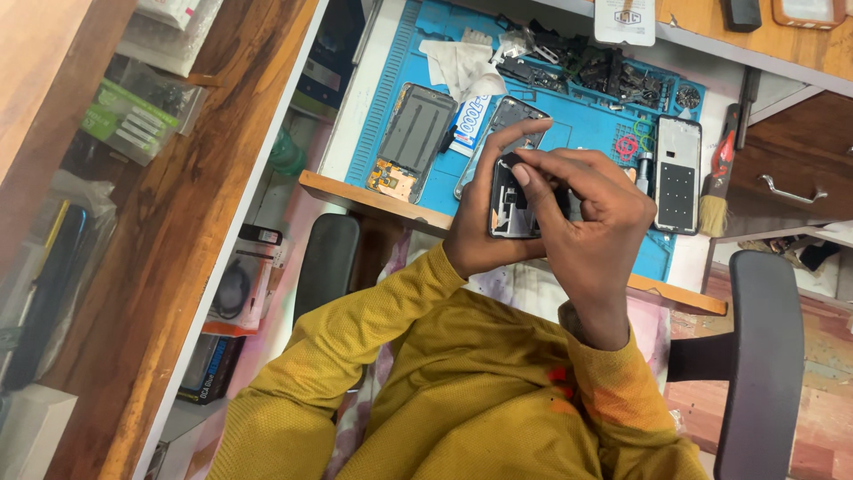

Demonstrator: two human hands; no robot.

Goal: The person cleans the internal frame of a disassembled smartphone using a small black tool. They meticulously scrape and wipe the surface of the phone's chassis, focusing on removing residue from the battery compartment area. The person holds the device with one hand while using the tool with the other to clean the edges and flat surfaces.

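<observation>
Both hands grip the opened phone (508, 203) over the blue mat's (577, 124) near edge, parts crowding behind.

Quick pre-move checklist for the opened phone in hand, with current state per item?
1. Left hand supports the opened phone from behind: ok.
2. Right hand fingertips are on the phone's upper inner edge: ok.
3. What the right fingertips pinch: cannot tell, too small.
4. Phone is held above the blue work mat, so a dropped part would likely land on it: ok.
5. Loose parts stay apart from the hands: the phone frame lies at left and the back panel at right on the mat: ok.
6. Brush sits off the mat's right edge, near at hand: ok.
</observation>
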